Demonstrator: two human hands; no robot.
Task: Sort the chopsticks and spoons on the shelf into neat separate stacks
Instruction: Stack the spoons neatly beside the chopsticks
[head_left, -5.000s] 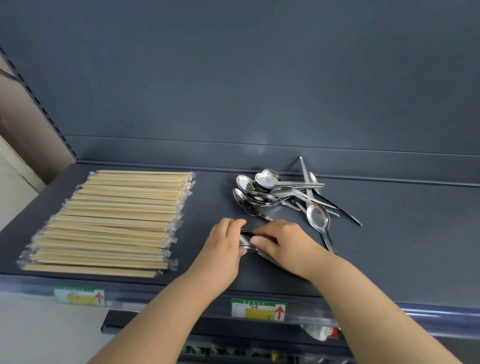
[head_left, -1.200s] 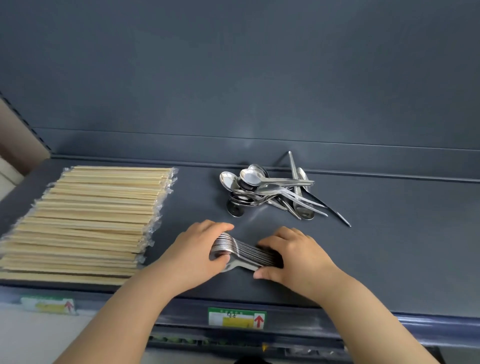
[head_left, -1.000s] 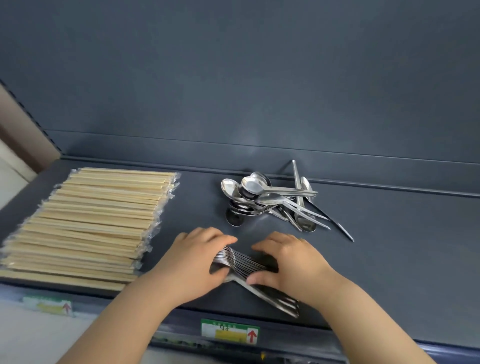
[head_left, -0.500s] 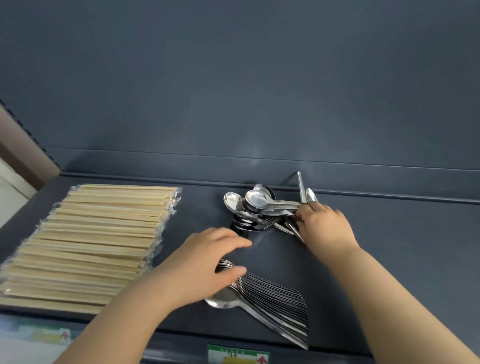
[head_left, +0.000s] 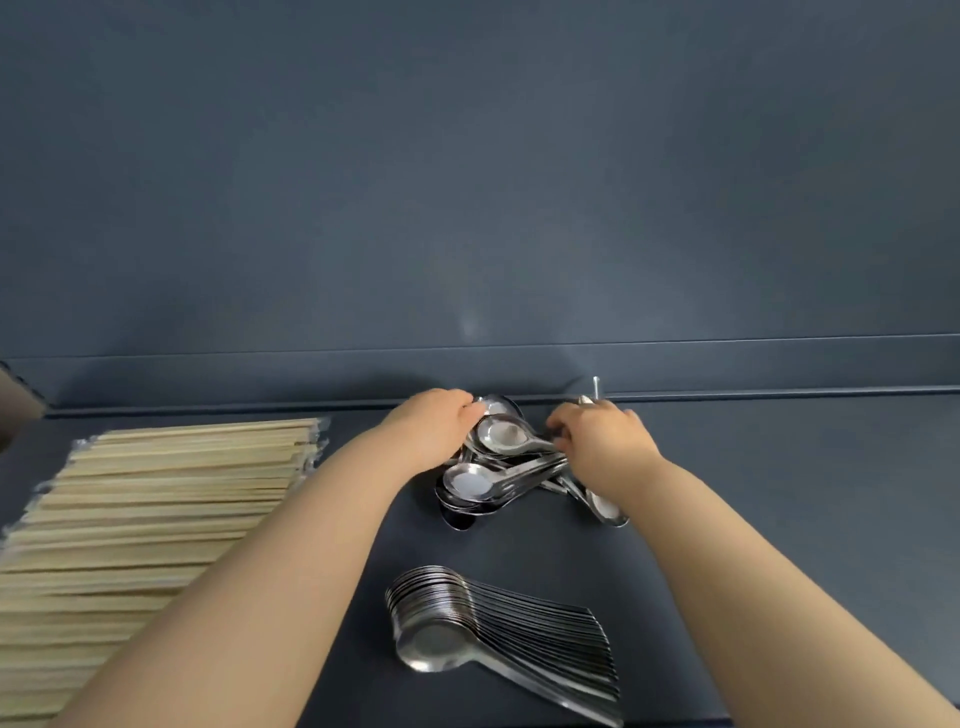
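A loose pile of steel spoons (head_left: 498, 467) lies near the back of the dark shelf (head_left: 779, 493). My left hand (head_left: 431, 431) rests against the pile's left side, at the bowls. My right hand (head_left: 602, 441) has its fingers curled over the handles on the pile's right side. A neat nested stack of spoons (head_left: 498, 629) lies nearer the front, between my forearms, untouched. Wrapped wooden chopsticks (head_left: 156, 509) lie in a flat stack on the left.
The shelf's back panel (head_left: 467, 208) rises just behind the loose pile. One spoon handle (head_left: 596, 387) sticks up against the back lip. Bare shelf surface extends to the right of my right arm.
My left hand has left the nested stack and reached back to the loose pile, joining my right hand there. The nested stack stays lying on the shelf.
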